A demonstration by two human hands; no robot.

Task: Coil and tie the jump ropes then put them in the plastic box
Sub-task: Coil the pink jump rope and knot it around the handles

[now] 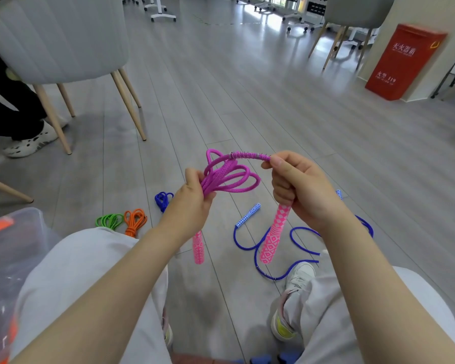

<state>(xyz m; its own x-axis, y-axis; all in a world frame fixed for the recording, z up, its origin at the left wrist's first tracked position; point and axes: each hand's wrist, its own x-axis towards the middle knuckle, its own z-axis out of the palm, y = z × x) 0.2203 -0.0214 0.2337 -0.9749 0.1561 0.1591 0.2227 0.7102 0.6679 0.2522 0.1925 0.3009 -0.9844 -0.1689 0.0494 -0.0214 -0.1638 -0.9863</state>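
Two hands up in mid-frame, both busy on the pink jump rope [229,177]: the left hand [192,198] has its fingers curled tight around a bunch of folded loops, which fan out toward one o'clock, while the right hand [297,187] pinches the spring-wrapped end of the cord between thumb and forefinger and wraps its lower fingers round the top of a pink patterned handle [273,235]. The second pink handle [198,246] hangs below the left wrist. On the grey floor [247,106], a blue jump rope [294,248] sprawls loose at five o'clock. At nine o'clock from the left hand sit coiled bundles: green [110,221], orange [135,222], dark blue [163,200]. The plastic box [24,232] sits at eight o'clock, by the left knee.
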